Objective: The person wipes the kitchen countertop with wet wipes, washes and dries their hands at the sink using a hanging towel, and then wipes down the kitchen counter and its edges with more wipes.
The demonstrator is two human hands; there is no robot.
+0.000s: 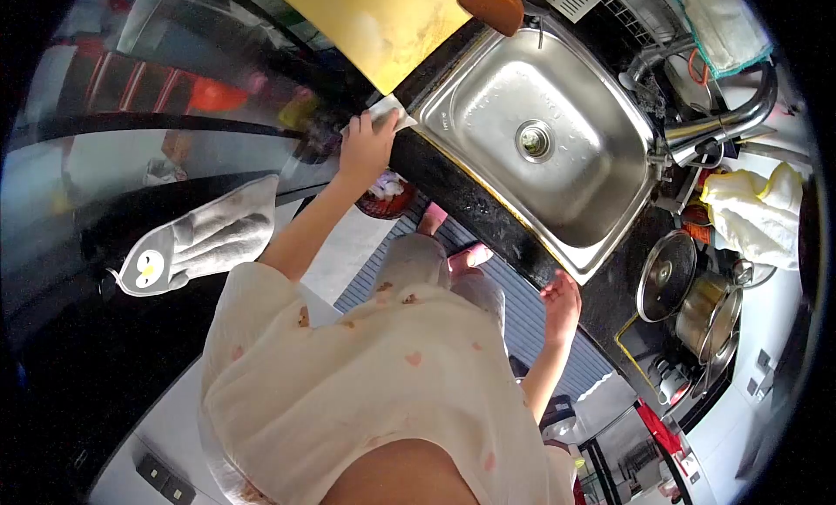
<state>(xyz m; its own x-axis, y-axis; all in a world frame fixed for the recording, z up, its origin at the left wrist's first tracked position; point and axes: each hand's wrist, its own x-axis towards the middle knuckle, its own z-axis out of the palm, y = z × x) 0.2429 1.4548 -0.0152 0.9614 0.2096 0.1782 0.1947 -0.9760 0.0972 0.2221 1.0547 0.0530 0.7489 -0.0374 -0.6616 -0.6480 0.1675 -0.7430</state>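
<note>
My left hand [367, 145] presses on a small whitish piece [389, 113], thin like a cloth or tissue, at the counter edge. Its fingers lie over the piece, which touches the lower corner of a yellow board [383, 35] and sits beside the sink's left corner. The steel sink [488, 104] holds scattered water drops, and its drain [533, 141] is visible. Close to the sink's lower corner is my right hand [560, 303], fingers loosely bent and apart, with nothing visible in it.
A faucet [697, 135] reaches over the sink's right side. Beyond lie a glass lid [667, 274], a steel pot [704, 313] and a white cloth [753, 205]. A grey penguin towel [205, 239] hangs at left. Below the counter stands a red basket [386, 200].
</note>
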